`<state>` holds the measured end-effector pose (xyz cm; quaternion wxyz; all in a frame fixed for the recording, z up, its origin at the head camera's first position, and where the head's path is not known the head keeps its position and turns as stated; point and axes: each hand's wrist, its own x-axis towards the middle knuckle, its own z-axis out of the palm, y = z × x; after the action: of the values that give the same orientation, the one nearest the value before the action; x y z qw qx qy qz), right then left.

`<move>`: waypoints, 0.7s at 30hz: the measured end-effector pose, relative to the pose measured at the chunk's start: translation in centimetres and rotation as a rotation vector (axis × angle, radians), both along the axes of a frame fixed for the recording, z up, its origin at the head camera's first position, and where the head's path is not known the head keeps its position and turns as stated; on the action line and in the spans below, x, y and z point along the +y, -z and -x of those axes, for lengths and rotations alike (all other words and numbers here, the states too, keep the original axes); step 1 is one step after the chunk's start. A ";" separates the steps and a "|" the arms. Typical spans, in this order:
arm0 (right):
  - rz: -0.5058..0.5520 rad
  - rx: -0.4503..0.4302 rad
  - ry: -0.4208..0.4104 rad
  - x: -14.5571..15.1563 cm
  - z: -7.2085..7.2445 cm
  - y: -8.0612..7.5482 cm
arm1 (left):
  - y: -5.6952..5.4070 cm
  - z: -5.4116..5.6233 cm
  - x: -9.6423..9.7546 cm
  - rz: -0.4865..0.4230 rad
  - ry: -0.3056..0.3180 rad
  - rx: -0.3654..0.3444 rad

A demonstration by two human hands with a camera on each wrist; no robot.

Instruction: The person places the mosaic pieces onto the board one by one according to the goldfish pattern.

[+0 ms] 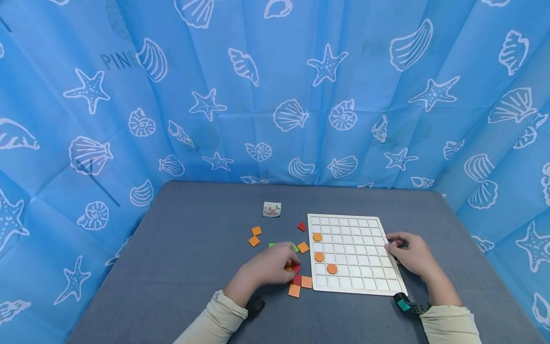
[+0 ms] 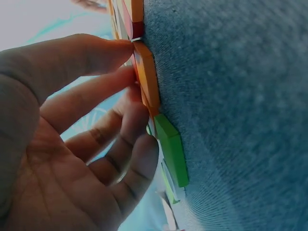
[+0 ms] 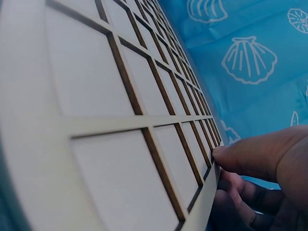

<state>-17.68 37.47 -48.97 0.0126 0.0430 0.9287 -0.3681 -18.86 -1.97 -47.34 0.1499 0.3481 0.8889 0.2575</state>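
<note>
My left hand (image 1: 272, 263) is over a loose group of coloured tiles left of the board. In the left wrist view its thumb and fingertips touch an orange tile (image 2: 147, 77) lying on the cloth, beside a green tile (image 2: 172, 149). A red tile (image 1: 296, 269) shows by the fingertips in the head view. My right hand (image 1: 412, 253) grips the right edge of a pale grid board (image 1: 352, 291); its thumb presses on the rim (image 3: 204, 199), with the other fingers curled at the side. Several orange round pieces, one a disc (image 1: 332, 269), lie in cells on the board's left.
Orange square tiles (image 1: 254, 241) and a red triangle (image 1: 302, 226) lie left of the board. A small printed card (image 1: 272, 209) sits farther back. Grey cloth (image 1: 180, 239) covers the table, and a blue shell-patterned curtain (image 1: 258, 124) hangs behind it.
</note>
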 end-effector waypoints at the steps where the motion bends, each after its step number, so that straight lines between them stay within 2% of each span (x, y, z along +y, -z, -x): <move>1: 0.000 0.001 0.000 0.0 0.0 0.0 | 0.0 0.0 0.0 0.010 -0.003 0.015; 6: 0.001 0.000 0.006 -0.1 0.0 -0.1 | 0.0 -0.1 0.2 0.057 -0.027 0.072; 21: -0.009 0.002 0.012 -0.1 0.1 0.0 | 0.2 -0.1 0.7 0.082 -0.114 0.139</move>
<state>-17.77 37.36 -48.95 0.0094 0.0481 0.9300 -0.3642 -18.75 -1.31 -47.59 0.0872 0.3076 0.9252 0.2044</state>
